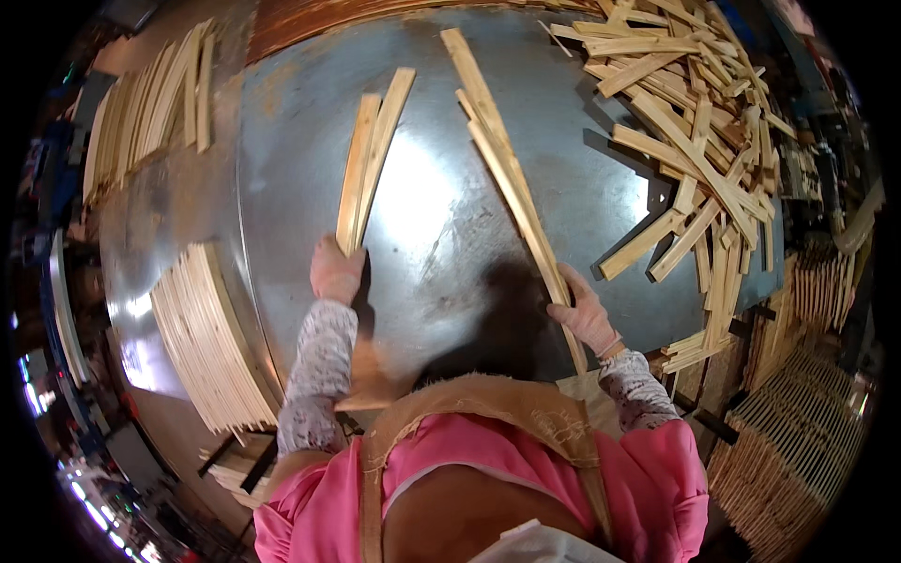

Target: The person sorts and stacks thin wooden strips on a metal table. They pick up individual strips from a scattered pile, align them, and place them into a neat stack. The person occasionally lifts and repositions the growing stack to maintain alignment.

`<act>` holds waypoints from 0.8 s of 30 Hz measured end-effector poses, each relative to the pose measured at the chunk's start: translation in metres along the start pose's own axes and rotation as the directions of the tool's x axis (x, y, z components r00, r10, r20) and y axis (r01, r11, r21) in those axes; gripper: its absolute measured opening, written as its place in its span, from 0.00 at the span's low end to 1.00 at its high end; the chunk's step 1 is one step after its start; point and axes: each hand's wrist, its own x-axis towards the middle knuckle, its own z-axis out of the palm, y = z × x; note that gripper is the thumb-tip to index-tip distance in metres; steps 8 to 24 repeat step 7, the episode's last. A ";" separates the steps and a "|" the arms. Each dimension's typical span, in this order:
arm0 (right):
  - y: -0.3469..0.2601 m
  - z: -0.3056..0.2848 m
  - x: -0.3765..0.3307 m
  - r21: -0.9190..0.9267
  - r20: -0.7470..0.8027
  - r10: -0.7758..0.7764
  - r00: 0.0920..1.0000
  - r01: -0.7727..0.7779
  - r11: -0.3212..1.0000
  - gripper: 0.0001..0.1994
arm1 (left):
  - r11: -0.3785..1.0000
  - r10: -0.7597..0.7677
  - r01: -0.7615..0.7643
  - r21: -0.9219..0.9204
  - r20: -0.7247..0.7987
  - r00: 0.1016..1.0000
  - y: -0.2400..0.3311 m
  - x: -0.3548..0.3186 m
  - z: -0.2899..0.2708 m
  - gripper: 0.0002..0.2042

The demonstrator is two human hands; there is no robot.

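My left hand [338, 270], in a light glove, is closed round the near ends of two narrow wooden slats [361, 174]. Their far ends fan slightly apart over the grey metal table [413, 310]. To the right, my right hand [587, 314], also gloved, grips a bundle of long wooden slats [514, 183] near its lower end. That bundle slants from the far middle of the table toward its near edge, and its slats overlap, so I cannot tell exactly how they lie. White patterned sleeves cover both my forearms.
A jumbled heap of wooden slats [704, 131] covers the table's right side. At the left stand a neat stack of slats [211, 338] and, farther off, a row of slats [150, 103]. More stacked wood [798, 432] lies below right, beyond the table edge.
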 end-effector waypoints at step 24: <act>0.054 0.049 0.047 -0.462 0.329 -0.267 0.906 0.401 0.791 0.25 | 0.939 -0.280 0.301 -0.167 0.135 0.950 -0.082 -0.177 0.018 0.35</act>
